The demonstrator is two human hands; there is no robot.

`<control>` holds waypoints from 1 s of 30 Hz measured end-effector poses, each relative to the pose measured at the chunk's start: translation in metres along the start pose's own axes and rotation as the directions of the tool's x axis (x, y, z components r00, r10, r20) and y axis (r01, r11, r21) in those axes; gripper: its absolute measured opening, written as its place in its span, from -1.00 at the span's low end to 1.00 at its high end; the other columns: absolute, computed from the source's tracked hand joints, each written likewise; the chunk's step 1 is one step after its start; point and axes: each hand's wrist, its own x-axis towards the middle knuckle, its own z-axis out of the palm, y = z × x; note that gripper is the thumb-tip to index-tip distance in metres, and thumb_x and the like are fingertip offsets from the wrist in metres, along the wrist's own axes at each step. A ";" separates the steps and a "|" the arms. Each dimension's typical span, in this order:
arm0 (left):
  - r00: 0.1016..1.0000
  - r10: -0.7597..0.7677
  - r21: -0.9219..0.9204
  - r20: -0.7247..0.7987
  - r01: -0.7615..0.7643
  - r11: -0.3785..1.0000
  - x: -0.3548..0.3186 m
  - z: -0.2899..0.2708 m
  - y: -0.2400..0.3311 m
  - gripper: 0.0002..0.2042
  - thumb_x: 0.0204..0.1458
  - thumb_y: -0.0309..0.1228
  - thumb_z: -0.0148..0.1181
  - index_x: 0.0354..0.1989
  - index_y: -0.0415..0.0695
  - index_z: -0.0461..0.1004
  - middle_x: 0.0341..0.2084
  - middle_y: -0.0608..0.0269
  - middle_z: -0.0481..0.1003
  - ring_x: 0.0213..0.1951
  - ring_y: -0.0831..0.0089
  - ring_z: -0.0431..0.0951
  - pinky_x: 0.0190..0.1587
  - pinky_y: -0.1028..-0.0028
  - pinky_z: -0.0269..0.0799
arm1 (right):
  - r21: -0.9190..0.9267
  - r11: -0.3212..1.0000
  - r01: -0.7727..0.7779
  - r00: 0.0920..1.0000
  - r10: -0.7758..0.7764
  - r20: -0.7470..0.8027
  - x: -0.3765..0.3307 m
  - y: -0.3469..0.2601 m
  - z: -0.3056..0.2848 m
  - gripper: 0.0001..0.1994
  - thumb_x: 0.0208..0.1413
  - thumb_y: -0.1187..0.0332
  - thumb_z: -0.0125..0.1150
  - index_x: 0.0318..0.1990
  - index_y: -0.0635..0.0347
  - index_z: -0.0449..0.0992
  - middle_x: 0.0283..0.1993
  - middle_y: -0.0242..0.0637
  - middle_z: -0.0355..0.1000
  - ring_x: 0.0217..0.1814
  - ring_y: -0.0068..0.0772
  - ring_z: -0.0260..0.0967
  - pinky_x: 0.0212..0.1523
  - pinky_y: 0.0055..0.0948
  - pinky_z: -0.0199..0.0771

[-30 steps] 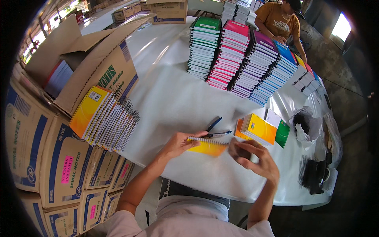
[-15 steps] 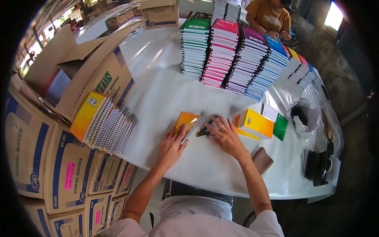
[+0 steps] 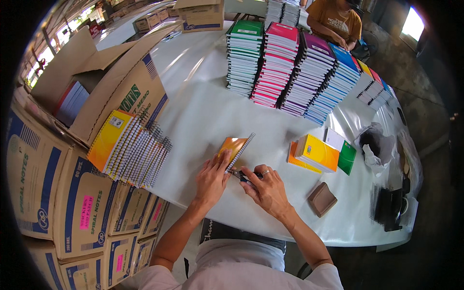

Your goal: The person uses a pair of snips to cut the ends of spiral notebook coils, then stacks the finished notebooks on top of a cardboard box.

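A small orange spiral notebook (image 3: 233, 144) lies on the table in front of me, its wire coil running along the right edge. My left hand (image 3: 211, 180) holds it down, with the fingers over the lower part of the cover. In my right hand (image 3: 270, 192) is a pair of dark-handled pliers (image 3: 240, 175). The jaws meet the lower end of the coil, close to my left fingertips, and whether they grip the wire is too small to tell. My right fingers wrap round the handles and partly cover them.
Yellow notepads (image 3: 316, 153) and a green one (image 3: 347, 158) lie to the right, near a brown block (image 3: 322, 199). Tall notebook stacks (image 3: 275, 67) stand behind. Spiral notebooks (image 3: 130, 150) lean by an open carton (image 3: 145, 96) at left. A person (image 3: 336, 21) sits across the table.
My right hand has picked up the pliers from the table and brought them left to the lower end of the coil. My left hand stays on the notebook.
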 end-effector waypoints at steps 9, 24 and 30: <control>0.994 0.106 0.276 -0.026 -0.094 0.956 0.002 -0.014 0.001 -0.36 0.02 -0.41 0.23 0.34 -0.05 0.21 0.23 0.30 0.38 0.16 0.11 0.43 0.19 0.12 0.33 | 0.492 0.293 -0.820 0.533 0.077 0.842 0.032 0.020 -0.023 -0.68 0.33 0.19 0.05 -0.03 0.29 0.54 -0.32 -0.26 0.50 -0.37 -0.48 0.43 -0.31 -0.49 0.44; 0.927 -0.174 0.485 -0.331 0.326 0.812 -0.035 -0.265 -0.045 -0.39 -0.09 -0.39 0.30 0.25 0.14 0.38 0.20 0.28 0.41 0.29 0.05 0.28 0.30 0.15 0.23 | -0.161 0.987 0.000 1.000 -0.002 -0.016 0.003 0.050 0.016 -0.56 -0.14 0.37 0.43 0.00 0.06 0.55 0.10 -0.17 0.36 0.19 -0.10 0.24 0.21 0.01 0.16; 0.971 -0.232 0.388 -0.059 0.236 0.891 -0.037 -0.279 -0.060 -0.29 -0.19 -0.34 0.37 0.28 0.12 0.35 0.27 0.18 0.32 0.41 0.09 0.05 0.35 0.00 0.06 | -0.165 0.986 -0.031 0.979 -0.004 -0.205 0.002 0.039 -0.034 -0.64 -0.06 0.52 0.37 -0.04 0.04 0.57 0.16 -0.14 0.35 0.21 -0.08 0.25 0.23 -0.11 0.23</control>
